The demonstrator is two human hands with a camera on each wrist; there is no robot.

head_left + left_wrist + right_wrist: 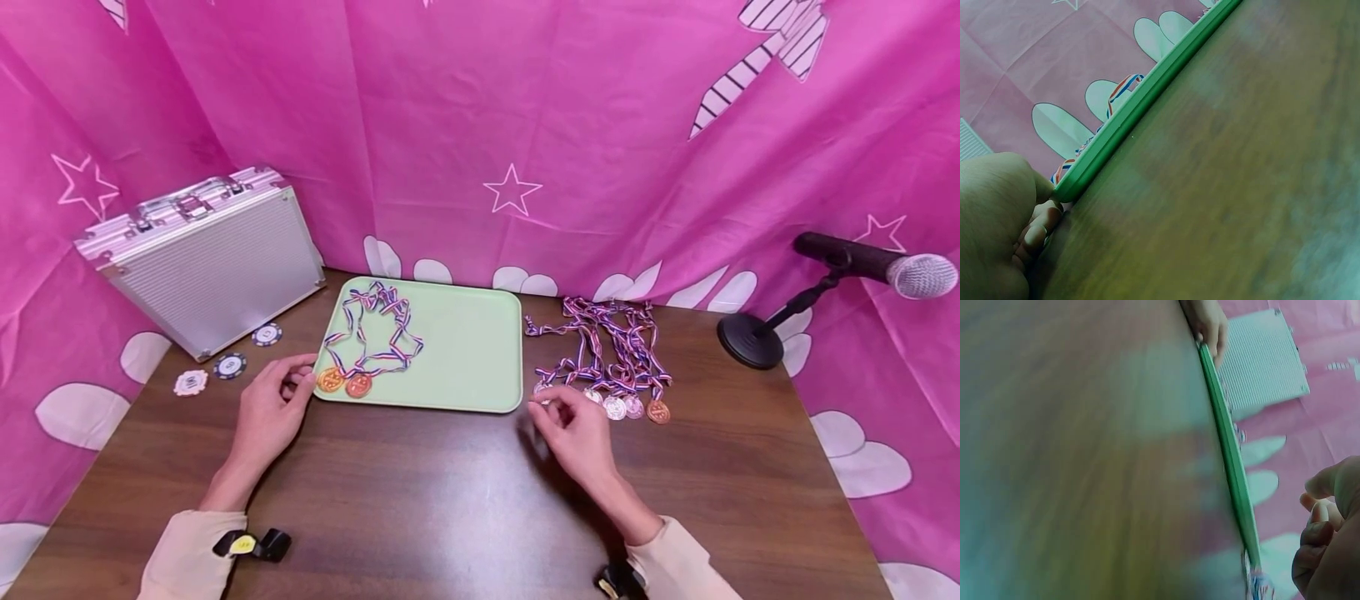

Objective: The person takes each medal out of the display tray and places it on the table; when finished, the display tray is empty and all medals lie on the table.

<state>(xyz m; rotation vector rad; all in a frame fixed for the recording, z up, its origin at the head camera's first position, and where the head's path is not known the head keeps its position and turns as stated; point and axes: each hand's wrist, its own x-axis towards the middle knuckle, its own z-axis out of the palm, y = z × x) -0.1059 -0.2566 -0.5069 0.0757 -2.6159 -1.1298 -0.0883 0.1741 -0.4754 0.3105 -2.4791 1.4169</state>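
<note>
A pale green tray (468,350) lies on the table. Its front left corner is held by my left hand (276,402), thumb at the rim and fingers below in the left wrist view. On the tray's left side rest a gold medal (330,380) and a bronze medal (358,384), with striped ribbons looped behind them. My right hand (577,433) hovers just right of the tray, fingers loosely bent, holding nothing visible. Beyond it lies a row of medals (615,407), silver ones and a bronze, their tangled ribbons (615,333) stretching backward. The hand partly covers the leftmost ones.
An aluminium case (217,267) stands at the back left, with several poker chips (229,365) before it. At the right a microphone (862,258) sits on a round-based stand (750,340). A pink curtain (450,142) hangs behind the wooden table (420,492).
</note>
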